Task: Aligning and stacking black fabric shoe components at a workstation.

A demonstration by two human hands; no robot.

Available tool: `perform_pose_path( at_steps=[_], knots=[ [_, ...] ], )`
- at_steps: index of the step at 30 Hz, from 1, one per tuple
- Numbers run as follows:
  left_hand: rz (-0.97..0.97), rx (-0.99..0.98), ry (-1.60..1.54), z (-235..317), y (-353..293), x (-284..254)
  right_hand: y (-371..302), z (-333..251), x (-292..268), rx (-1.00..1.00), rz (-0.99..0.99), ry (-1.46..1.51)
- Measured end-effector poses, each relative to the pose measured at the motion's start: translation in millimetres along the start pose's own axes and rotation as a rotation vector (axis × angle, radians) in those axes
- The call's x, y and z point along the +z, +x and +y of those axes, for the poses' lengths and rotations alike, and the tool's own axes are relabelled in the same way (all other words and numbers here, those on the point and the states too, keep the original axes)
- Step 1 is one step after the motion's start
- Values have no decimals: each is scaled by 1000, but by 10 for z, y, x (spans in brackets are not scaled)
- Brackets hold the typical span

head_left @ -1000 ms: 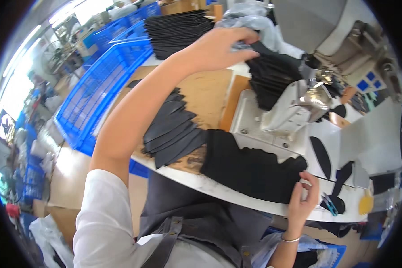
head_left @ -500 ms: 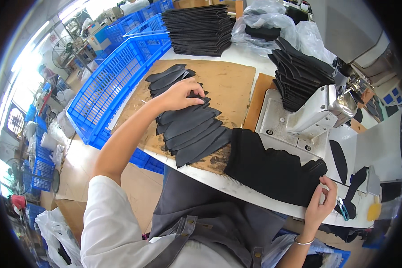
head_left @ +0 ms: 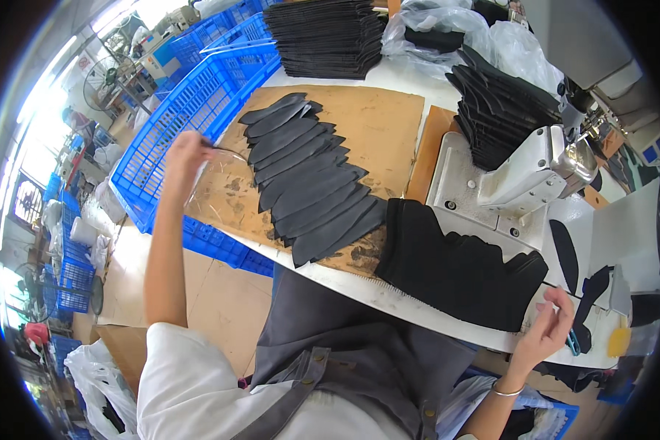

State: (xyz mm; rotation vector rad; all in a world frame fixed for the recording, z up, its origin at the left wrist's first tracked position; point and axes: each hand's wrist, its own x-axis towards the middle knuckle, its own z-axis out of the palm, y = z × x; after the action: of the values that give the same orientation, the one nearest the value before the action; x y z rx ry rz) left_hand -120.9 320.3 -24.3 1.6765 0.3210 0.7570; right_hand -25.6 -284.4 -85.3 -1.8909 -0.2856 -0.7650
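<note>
My left hand (head_left: 188, 160) is raised at the cardboard's left edge beside the blue crate, its fingers closed. A thin dark strip with a clear curved edge shows at the fingertips; I cannot make out what it is. To its right, dark grey curved pieces (head_left: 312, 194) overlap in a long row on the brown cardboard (head_left: 389, 121). My right hand (head_left: 548, 326) hovers by the right end of a stack of black scalloped fabric pieces (head_left: 458, 275), fingers loosely bent and apart, with nothing visible in them. Teal-handled thread snips (head_left: 573, 342) lie partly behind it.
A white sewing machine (head_left: 524, 176) stands right of the cardboard, near a fanned pile of black pieces (head_left: 499, 103). A tall black stack (head_left: 323, 37) and clear plastic bags (head_left: 447, 33) sit at the back. A blue crate (head_left: 176, 132) adjoins the table's left side.
My left hand has left the row of grey pieces and swung left to the cardboard's edge, its fingers now closed. My right hand has moved slightly right, away from the black stack's edge.
</note>
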Motion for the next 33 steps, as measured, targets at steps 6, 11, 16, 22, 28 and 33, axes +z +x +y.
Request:
perform_pose_path(
  at_steps=[6,11,16,22,28,33],
  knots=[
    [-260,258,101,1069,-394,665,13,-549,42,-318,-50,62],
    [-1018,197,-332,1296,-831,1953,97,-1090,662,-101,-673,619],
    [-1145,222,-295,1294,-1051,2687,122,-844,442,669,-1171,1007],
    [-1271,-151,30,941,-1058,2995,341,-688,114,754,-944,596],
    [-1253,44,261,728,-1144,3114,409,-677,178,574,-978,130],
    [-1116,347,314,579,-1272,3114,391,-694,165,499,-986,107]
  ],
)
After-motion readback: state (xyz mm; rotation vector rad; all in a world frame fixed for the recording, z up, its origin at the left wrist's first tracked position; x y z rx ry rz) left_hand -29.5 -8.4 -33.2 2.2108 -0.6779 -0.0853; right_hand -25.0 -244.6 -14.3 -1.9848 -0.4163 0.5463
